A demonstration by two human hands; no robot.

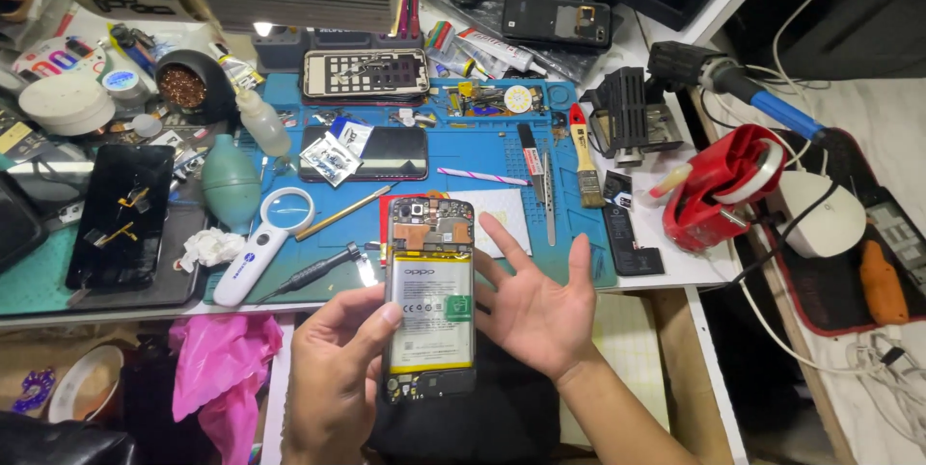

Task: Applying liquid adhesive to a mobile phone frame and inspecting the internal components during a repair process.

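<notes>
My left hand [333, 369] grips an opened smartphone [430, 296] by its left edge, upright over the table's front edge. Its back cover is off, so the white battery and the circuit boards at top and bottom show. My right hand [535, 296] is beside the phone's right side, palm up, fingers spread, holding nothing. Just left of the phone a black screwdriver [313, 274] lies on the blue work mat [569, 233].
On the mat lie a dark phone screen [371, 153], a phone frame [367, 74], a paintbrush [585, 156], tweezers [549, 197] and a magnifier [265, 243]. A teal air blower [230, 183], a black phone panel [121, 214], a red tape dispenser [719, 185] and cables surround it.
</notes>
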